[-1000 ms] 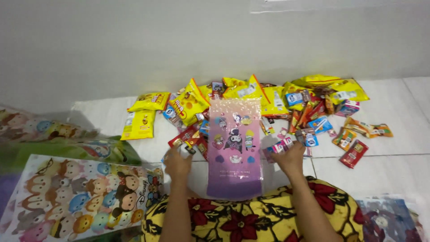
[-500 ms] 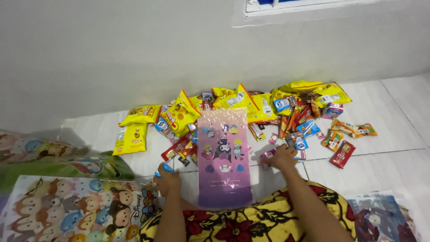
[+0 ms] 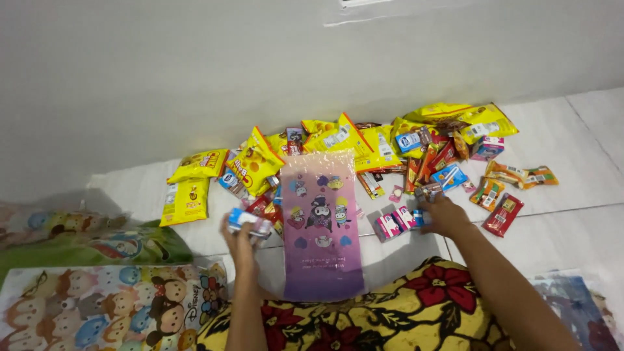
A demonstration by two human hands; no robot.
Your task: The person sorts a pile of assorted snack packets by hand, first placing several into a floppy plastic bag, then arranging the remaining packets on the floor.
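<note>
Purple gift bag [image 3: 323,224] lies flat on the white tiled floor [image 3: 572,221] right in front of my knees, its printed cartoon figures facing up, its far end toward the wall and touching the edge of the snack heap. My left hand [image 3: 242,235] is lifted just left of the bag, fingers closed around a small blue-and-white packet [image 3: 249,221], so that one is picked. My right hand [image 3: 444,213] is out on the other side, resting on the floor among the small packets; it looks curled over a little blue packet [image 3: 419,218] beside the pink-and-white sachets [image 3: 394,224], though I cannot tell for sure whether it has a firm grip or only touches them. Beyond the bag the yellow snack bags [image 3: 338,140] are piled against the wall, with two more yellow ones [image 3: 190,188] lying apart to the left and red and orange wrappers [image 3: 504,195] strewn to the right. I judge this the gathering stage: items taken from the heap, nothing in the bag. Next move, as I read it, calls for a free hand to lift the flat bag's mouth open, since both hands are busy and the bag lies closed.
</note>
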